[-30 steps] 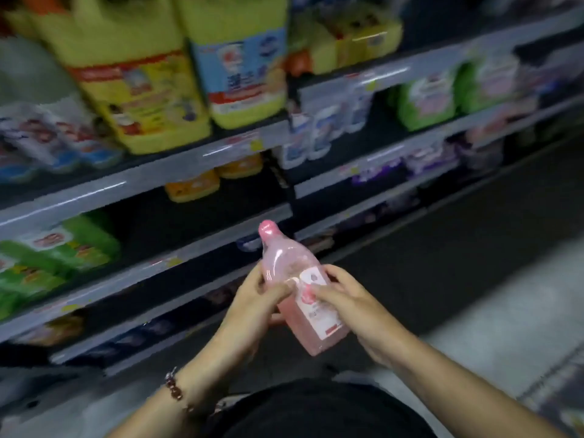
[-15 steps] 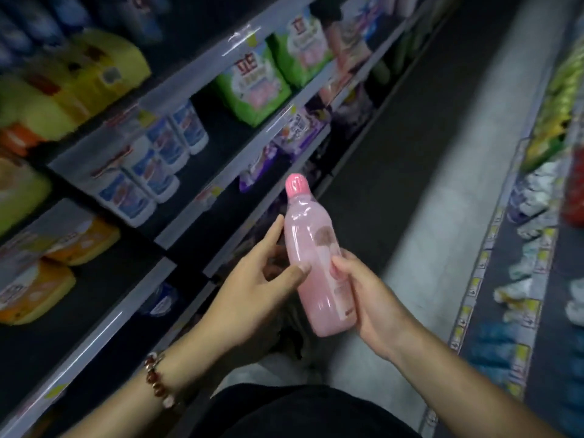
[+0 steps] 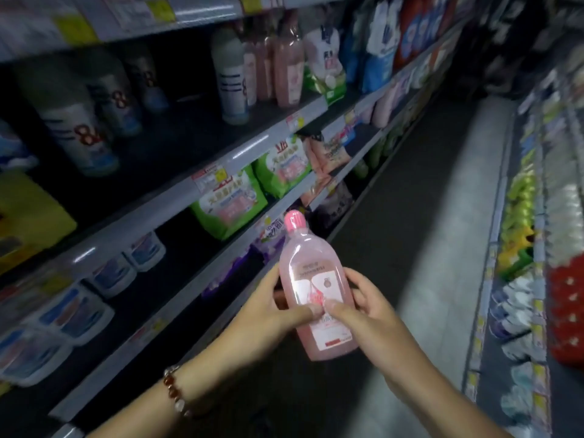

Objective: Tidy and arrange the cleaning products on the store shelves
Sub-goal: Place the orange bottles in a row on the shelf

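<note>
- The translucent pink plastic bottle with a pink cap (image 3: 311, 286) is held off the shelves, upright and slightly tilted, between both hands.
- The left hand (image 3: 268, 306) grips its left side, thumb across the label; the right hand (image 3: 363, 308) grips its right side, thumb meeting the other.
- It looks nearly full of pink liquid.
- Judged step: carrying the bottle to its place.
- Up and away from the hands, similar tall pink bottles (image 3: 286, 67) stand on a grey metal shelf (image 3: 252, 143); next move likely lifts it there, label outward.
</note>
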A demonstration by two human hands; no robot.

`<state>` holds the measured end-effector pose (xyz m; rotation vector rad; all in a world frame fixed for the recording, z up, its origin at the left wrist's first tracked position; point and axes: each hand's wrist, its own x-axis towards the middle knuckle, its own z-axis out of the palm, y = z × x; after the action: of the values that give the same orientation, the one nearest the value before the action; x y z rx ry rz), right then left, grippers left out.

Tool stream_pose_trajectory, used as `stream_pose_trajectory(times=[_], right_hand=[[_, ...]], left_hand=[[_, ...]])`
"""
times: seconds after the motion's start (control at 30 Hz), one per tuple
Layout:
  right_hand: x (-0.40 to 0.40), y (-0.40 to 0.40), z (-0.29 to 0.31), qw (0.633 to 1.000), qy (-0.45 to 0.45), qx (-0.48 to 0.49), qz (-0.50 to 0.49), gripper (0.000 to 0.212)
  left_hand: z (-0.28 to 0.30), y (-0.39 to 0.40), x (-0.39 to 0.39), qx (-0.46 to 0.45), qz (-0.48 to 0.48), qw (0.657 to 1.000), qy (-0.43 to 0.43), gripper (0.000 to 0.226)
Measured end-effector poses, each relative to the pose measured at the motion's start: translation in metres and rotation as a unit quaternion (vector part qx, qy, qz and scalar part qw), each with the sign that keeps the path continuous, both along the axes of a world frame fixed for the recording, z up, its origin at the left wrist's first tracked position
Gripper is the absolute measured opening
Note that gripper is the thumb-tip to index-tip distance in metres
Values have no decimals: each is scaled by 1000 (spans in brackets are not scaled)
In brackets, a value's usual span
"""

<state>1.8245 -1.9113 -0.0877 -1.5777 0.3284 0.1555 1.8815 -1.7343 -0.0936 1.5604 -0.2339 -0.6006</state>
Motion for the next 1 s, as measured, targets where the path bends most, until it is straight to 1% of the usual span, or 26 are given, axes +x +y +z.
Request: stream_pose_trajectory(times=[0.07, 0.17, 0.2, 0.27, 0.3, 0.33, 0.43, 0.47, 0.53, 0.6, 0.67, 0.7, 0.77, 0.87, 0.93, 1.0], right_hand=[[31, -12, 6, 999, -25, -13, 24, 49], [73, -34, 15, 997, -55, -5, 58, 51], [88, -42, 17, 996, -57, -4, 66, 56], [121, -60, 14, 996, -57, -13, 70, 81], [138, -68, 11, 995, -52, -19, 78, 90], [156, -76, 10, 994, -49, -23, 93, 89], [214, -99, 7, 984, -71, -26, 160, 56], [234, -106, 8, 981, -77, -25, 176, 50], [269, -118, 10, 973, -87, -20, 214, 50], [300, -127, 17, 963, -91, -26, 253, 49], [330, -132, 27, 954, -104, -34, 280, 40], [342, -133, 34, 950, -111, -41, 289, 36], [368, -132, 44, 944, -133, -60, 297, 39], [403, -127, 54, 936, -148, -60, 315, 45], [423, -121, 60, 931, -166, -43, 322, 45], [436, -113, 63, 928, -188, -24, 321, 37]], left_hand=[[8, -13, 30, 8, 31, 999, -28, 67], [20, -35, 65, 3, 48, 996, -70, 72], [24, -43, 75, 2, 61, 995, -84, 73], [27, -57, 99, 28, 108, 987, -116, 73], [29, -65, 111, 53, 137, 981, -131, 74], [30, -72, 124, 75, 167, 973, -142, 77], [31, -94, 161, 119, 262, 946, -146, 81], [31, -102, 172, 122, 297, 936, -142, 80], [33, -118, 188, 113, 376, 911, -128, 74], [39, -133, 201, 102, 438, 885, -121, 58], [44, -147, 213, 88, 461, 873, -134, 40], [45, -152, 219, 95, 466, 867, -148, 38], [49, -158, 232, 138, 467, 855, -178, 40], [55, -158, 257, 245, 469, 827, -190, 39], [62, -154, 273, 262, 470, 817, -209, 45], [69, -149, 285, 241, 467, 818, -233, 52]])
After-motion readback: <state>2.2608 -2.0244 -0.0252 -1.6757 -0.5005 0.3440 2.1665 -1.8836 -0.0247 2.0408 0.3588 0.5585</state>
